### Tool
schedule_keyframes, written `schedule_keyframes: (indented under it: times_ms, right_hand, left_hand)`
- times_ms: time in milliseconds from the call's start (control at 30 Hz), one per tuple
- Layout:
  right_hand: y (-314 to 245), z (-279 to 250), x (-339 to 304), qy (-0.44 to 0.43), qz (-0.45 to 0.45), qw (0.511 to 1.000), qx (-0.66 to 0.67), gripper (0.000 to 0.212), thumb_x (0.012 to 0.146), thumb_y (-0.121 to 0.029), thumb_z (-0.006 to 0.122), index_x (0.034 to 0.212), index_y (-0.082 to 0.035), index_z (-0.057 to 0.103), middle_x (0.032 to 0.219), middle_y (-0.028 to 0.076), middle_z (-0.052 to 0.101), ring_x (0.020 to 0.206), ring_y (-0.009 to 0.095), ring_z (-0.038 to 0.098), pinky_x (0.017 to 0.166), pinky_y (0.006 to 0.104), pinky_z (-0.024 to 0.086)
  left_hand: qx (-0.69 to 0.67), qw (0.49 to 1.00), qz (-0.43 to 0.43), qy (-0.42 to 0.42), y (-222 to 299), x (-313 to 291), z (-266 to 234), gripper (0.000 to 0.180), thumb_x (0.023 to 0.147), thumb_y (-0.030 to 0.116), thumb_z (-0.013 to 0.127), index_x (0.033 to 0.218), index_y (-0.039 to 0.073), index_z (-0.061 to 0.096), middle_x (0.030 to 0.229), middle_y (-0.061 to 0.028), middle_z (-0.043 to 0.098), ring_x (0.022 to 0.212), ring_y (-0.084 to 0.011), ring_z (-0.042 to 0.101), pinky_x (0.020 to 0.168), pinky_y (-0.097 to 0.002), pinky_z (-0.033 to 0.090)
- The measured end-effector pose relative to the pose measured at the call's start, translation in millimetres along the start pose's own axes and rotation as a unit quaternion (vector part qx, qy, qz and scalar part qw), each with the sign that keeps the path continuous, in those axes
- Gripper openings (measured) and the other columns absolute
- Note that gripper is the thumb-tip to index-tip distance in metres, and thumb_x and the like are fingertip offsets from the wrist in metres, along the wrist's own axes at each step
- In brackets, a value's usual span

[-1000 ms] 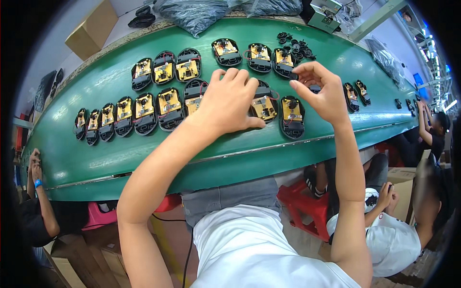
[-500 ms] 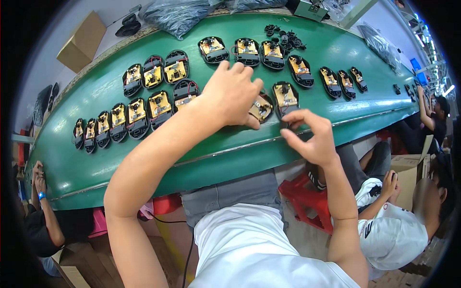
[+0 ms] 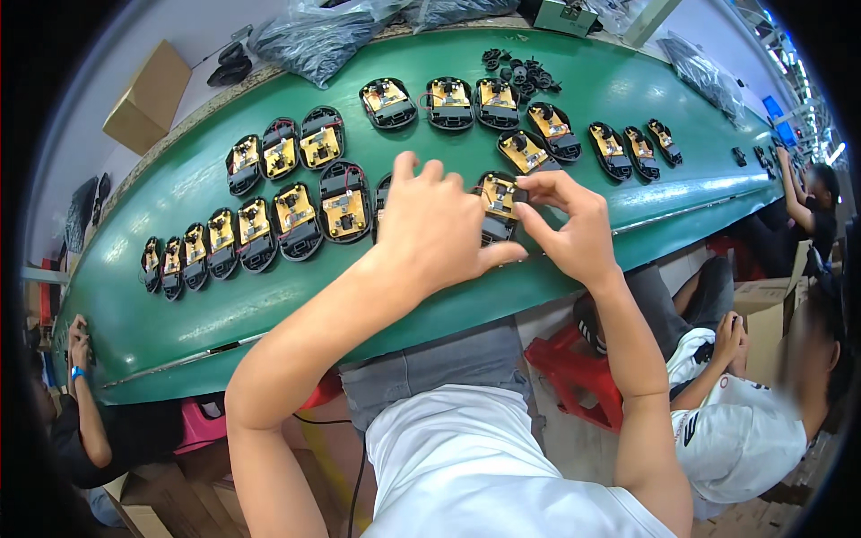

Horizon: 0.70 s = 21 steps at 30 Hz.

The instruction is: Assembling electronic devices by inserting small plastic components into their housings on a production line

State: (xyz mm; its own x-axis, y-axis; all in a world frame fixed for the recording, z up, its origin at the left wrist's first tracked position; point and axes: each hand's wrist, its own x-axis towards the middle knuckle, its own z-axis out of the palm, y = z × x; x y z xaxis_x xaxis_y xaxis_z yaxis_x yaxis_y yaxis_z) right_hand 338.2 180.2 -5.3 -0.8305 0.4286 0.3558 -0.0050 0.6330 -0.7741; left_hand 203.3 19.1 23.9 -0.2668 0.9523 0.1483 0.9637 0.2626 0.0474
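In front of me, my right hand (image 3: 571, 222) has its thumb and fingers at the right edge of an open black oval housing (image 3: 499, 199) with a yellow circuit board. My left hand (image 3: 432, 220) is palm down just left of it, thumb stretched out toward me and fingers apart. Behind the left hand, another housing (image 3: 383, 192) is mostly hidden. Just beyond my right hand lies a tilted housing (image 3: 527, 152), close against the housing (image 3: 554, 132) behind it. Left of my left hand stands a housing with red wires (image 3: 345, 204).
Several similar housings form a row (image 3: 256, 235) on the left of the green table (image 3: 359, 296), with more behind and to the right. Small black parts (image 3: 529, 73) are piled at the back. A cardboard box (image 3: 148, 97) and plastic bags (image 3: 314, 40) stand beyond. A co-worker (image 3: 735, 430) sits at right.
A housing now lies tilted farther back, beside the back group. My right hand has shifted slightly left to another housing. My left hand has drawn nearer to me, its thumb swung outward.
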Motion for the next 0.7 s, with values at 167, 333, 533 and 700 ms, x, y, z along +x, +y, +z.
schedule_keyframes:
  times_ms: [167, 333, 533, 700]
  right_hand:
    - [-0.6, 5.5, -0.9, -0.025, -0.013, 1.0, 0.015, 0.024, 0.085, -0.004, 0.075, 0.106, 0.003, 0.067, 0.097, 0.013, 0.072, 0.087, 0.021, 0.073, 0.082, 0.0325, 0.061]
    - [-0.6, 15.0, 0.7, -0.033, -0.023, 0.999, 0.003, 0.024, 0.083, -0.006, 0.076, 0.105, 0.0, 0.068, 0.095, 0.013, 0.072, 0.088, 0.026, 0.072, 0.078, 0.0358, 0.058]
    - [-16.8, 4.5, -11.9, -0.031, -0.062, 0.992, -0.102, 0.025, 0.08, -0.006, 0.078, 0.104, -0.003, 0.071, 0.095, 0.011, 0.073, 0.091, 0.028, 0.069, 0.081, 0.039, 0.055]
    - [-17.4, 0.5, 0.7, -0.032, -0.05, 0.994, -0.09, 0.024, 0.082, -0.008, 0.078, 0.105, -0.003, 0.072, 0.095, 0.011, 0.074, 0.091, 0.027, 0.069, 0.078, 0.0369, 0.055]
  left_hand:
    - [-0.123, 0.982, 0.046, 0.133, -31.8, -11.3, 5.2, 0.043, 0.079, 0.032, 0.082, 0.113, 0.01, 0.068, 0.115, -0.0076, 0.064, 0.108, -0.028, 0.06, 0.093, -0.0392, 0.045]
    - [-0.17, 0.978, 0.095, 0.081, -24.2, -23.4, 17.4, 0.049, 0.079, 0.035, 0.082, 0.119, 0.011, 0.065, 0.12, -0.0089, 0.061, 0.115, -0.0288, 0.058, 0.098, -0.0434, 0.043]
    - [-0.149, 0.977, 0.084, 0.131, -17.8, -30.3, 27.8, 0.063, 0.074, 0.047, 0.083, 0.119, 0.008, 0.063, 0.123, -0.0106, 0.058, 0.123, -0.0316, 0.053, 0.104, -0.049, 0.038]
    - [-0.148, 0.979, 0.096, 0.103, -17.2, -27.4, 27.5, 0.067, 0.072, 0.051, 0.083, 0.118, 0.007, 0.063, 0.132, -0.0124, 0.054, 0.131, -0.0341, 0.048, 0.106, -0.0494, 0.037]
